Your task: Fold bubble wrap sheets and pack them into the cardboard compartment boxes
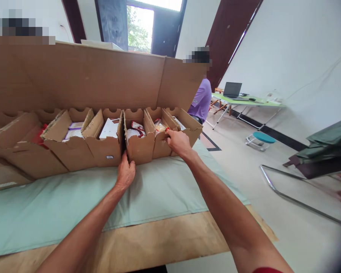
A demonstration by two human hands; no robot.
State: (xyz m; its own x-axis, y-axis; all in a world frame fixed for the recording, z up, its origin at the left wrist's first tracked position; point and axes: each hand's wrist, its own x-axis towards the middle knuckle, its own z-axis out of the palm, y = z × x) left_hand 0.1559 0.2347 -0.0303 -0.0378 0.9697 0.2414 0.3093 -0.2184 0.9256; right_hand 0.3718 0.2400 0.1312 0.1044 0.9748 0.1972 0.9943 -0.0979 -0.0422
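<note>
Several open cardboard bins stand side by side in a row on a pale green cloth [159,189]. My left hand [126,174] is at the lower front corner of a cardboard bin [140,149]; its fingers reach into the narrow gap on that bin's left and its thumb lies against the front. Red-and-white packets [136,130] lie inside this bin. My right hand [178,142] grips the front wall of the neighbouring cardboard bin [160,146], fingers curled at the rim. Clear packets with yellow and red [160,126] show inside it. My fingertips are partly hidden.
A tall cardboard panel [102,76] rises behind the bins. Bins to the left hold white cards [109,129] and purple-edged white packs [74,131]. Behind the panel sits a person in a purple shirt [202,94]. At right are a green folding table [250,99], a teal stool [263,137] and a metal-framed chair [290,193].
</note>
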